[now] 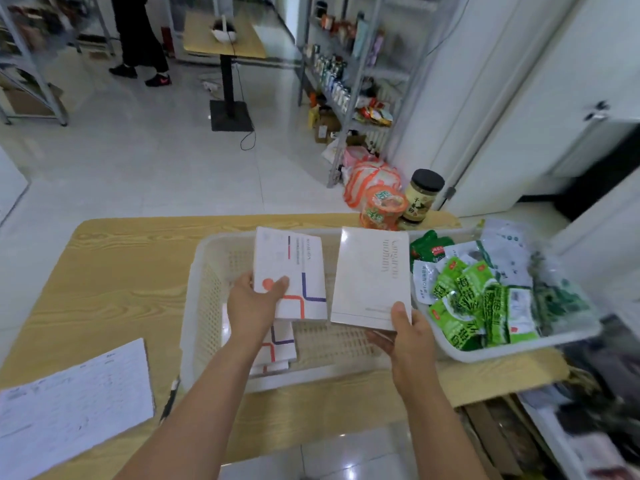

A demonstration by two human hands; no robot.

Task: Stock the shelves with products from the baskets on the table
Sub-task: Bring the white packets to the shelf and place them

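My left hand (254,306) grips a white box with orange and purple lines (294,268) above the white lattice basket (204,289). My right hand (408,337) holds a plain white box with grey lettering (370,275) by its near edge, thumb on top. Two more line-patterned boxes (280,344) lie in the basket under my left wrist. A second white basket (519,351) on the right is full of green snack packets (478,299). A metal shelf (349,81) with bottles and packets stands across the floor.
The baskets sit on a wood-grain table (114,278). A printed sheet (72,400) and a pen (170,400) lie at its left near corner. An orange cup (381,206) and a black-lidded jar (424,195) stand at the far edge. A person (142,36) stands beyond a small table (225,36).
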